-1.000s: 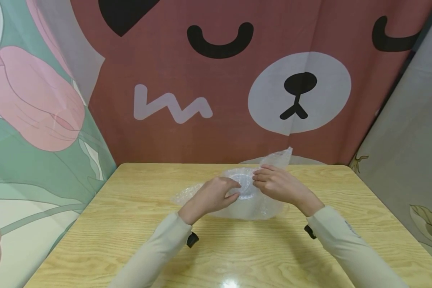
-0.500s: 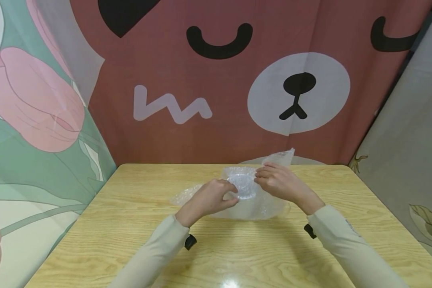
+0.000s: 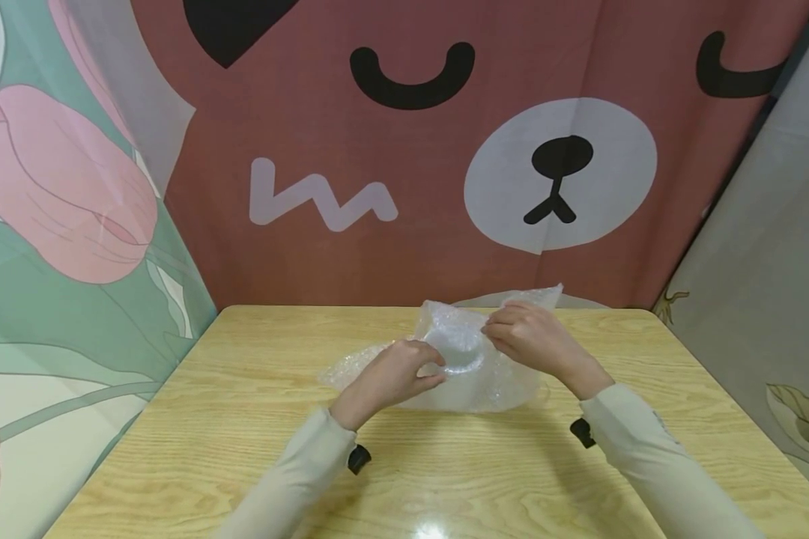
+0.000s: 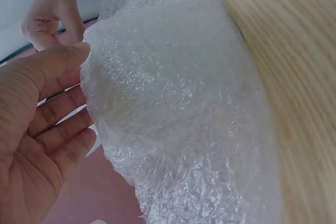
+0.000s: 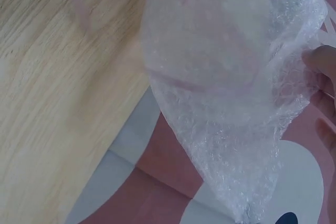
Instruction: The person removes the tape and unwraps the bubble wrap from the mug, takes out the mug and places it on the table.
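A sheet of clear bubble wrap (image 3: 475,393) lies bunched around a pale, round-rimmed thing (image 3: 457,350), whose kind is blurred by the plastic. My left hand (image 3: 392,374) holds the near left side, thumb and curved fingers at the wrap's upper edge in the left wrist view. On the other side, my right hand (image 3: 532,340) pinches the wrap between thumb and fingertips. One pointed corner of the wrap sticks up behind that hand; another end spreads flat to the left, past my left hand. In the right wrist view the wrap (image 5: 220,77) hangs in a tapering fold.
The light wooden table (image 3: 276,464) extends around the wrap, its back edge close behind it. A printed bear curtain (image 3: 310,262) hangs directly behind the table. Patterned cloths hang at left and right. A small black device (image 3: 359,458) sits under each cuff.
My right hand has drawn slightly right and up with the wrap. The wrap's back flap between the hands stands higher and the round opening shows more. My left hand has barely moved.
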